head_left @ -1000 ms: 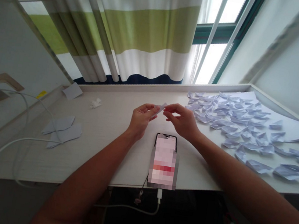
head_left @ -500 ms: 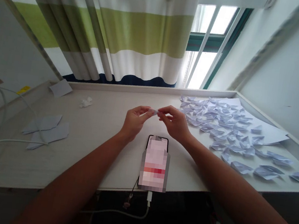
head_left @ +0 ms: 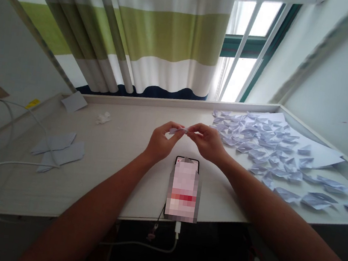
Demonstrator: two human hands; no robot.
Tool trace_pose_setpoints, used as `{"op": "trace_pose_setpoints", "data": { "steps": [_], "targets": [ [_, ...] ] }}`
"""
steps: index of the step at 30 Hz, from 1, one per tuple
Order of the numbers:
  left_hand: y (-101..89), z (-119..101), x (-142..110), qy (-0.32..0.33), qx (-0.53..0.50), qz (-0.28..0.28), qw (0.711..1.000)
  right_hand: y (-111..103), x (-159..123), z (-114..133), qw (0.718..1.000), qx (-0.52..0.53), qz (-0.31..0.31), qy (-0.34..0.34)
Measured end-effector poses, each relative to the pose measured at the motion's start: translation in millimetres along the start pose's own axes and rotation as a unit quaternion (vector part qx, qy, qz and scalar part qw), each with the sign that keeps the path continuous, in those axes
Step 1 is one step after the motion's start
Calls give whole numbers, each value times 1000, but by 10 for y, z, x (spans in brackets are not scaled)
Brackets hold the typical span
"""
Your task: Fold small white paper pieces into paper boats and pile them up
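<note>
Between my fingertips is a small piece of folded white paper (head_left: 174, 130), mostly covered by the fingers. My left hand (head_left: 162, 141) pinches it from the left, thumb and fingers closed on it. From the other side my right hand (head_left: 207, 143) grips its right end between thumb and fingertips. Both hands are above the white table, just beyond a phone (head_left: 184, 188) lying face up. To the right of my right hand spreads a crowd of small folded paper boats (head_left: 257, 138).
Flat white sheets (head_left: 322, 155) lie under and behind the boats. Stacks of paper pieces (head_left: 63, 156) are at the left, with a white cable (head_left: 10, 163) across them. A crumpled tissue (head_left: 103, 117) and another paper stack (head_left: 74, 102) sit farther back. A raised rim (head_left: 146, 99) edges the table.
More of the folded paper now shows past the left fingers, and the fingers have shifted slightly on it. The whole view has moved a little, so everything appears slightly farther right.
</note>
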State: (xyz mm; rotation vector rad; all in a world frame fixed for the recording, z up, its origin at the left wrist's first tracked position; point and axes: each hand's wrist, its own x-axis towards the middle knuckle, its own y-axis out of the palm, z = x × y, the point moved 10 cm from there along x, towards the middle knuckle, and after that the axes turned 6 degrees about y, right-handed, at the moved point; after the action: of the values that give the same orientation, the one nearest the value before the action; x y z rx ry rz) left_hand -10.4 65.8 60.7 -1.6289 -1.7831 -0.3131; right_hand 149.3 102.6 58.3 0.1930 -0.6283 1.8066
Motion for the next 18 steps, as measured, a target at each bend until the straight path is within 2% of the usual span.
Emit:
{"op": "trace_pose_setpoints", "data": {
  "steps": [2,8,14,18],
  "targets": [
    [46,35,-9,-23,-15,14,1000,7,4,-3,1000,-2,4,3],
    [59,163,-24,-98,-72,10,993,47,9,-79,1000,8,15,23],
    [40,255,-41,-138,-132,-34,981,41,17,-210,991,121,-13,59],
    [47,277,-42,-155,-199,-64,966,119,8,-287,974,195,8,113]
  ]
}}
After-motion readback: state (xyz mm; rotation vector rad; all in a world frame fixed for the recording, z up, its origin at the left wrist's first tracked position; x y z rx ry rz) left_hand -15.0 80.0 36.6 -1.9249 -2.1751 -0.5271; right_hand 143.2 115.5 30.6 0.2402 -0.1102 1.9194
